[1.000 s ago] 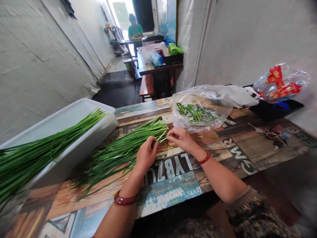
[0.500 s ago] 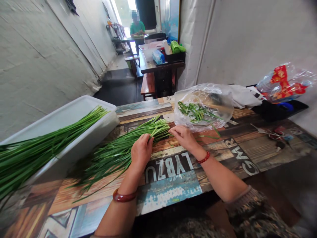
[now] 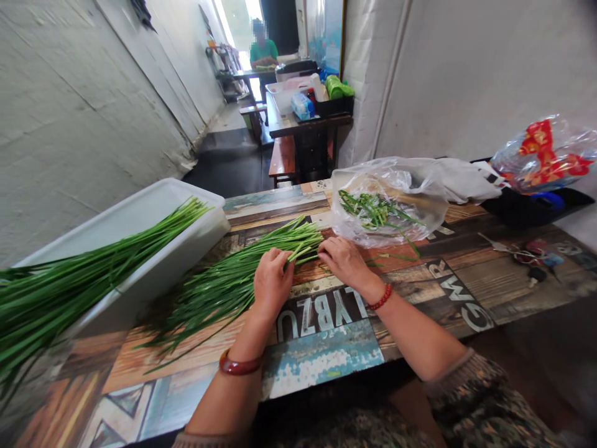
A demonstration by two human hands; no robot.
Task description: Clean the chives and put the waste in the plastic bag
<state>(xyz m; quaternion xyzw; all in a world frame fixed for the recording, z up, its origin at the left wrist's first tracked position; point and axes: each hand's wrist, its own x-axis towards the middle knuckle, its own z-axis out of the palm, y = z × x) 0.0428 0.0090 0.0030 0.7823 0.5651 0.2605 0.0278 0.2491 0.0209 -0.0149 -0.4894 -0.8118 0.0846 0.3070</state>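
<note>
A bunch of garlic chives (image 3: 233,267) lies on the wood-patterned table (image 3: 326,354), pale stem ends to the right. Over the near side of those ends, my left hand (image 3: 272,283) pinches a chive stem between thumb and fingers. My right hand (image 3: 345,261) is just right of the stem tips, its fingers curled and drawn together; whatever is between them is too small or hidden to make out. Beyond it, a clear plastic bag (image 3: 436,211) holds green and yellowish chive scraps (image 3: 368,208).
At the left, a white bin (image 3: 186,233) holds more long chives (image 3: 107,258). Keys (image 3: 536,274) lie on the right, near a red-printed plastic package (image 3: 536,152). Behind stand a second table (image 3: 303,127) with containers, a bench (image 3: 282,155) and a seated person in green (image 3: 263,53).
The view has shifted slightly left, so the scene sits a little further right. My right fingers have curled in more by the stem ends; my left hand keeps its pinch.
</note>
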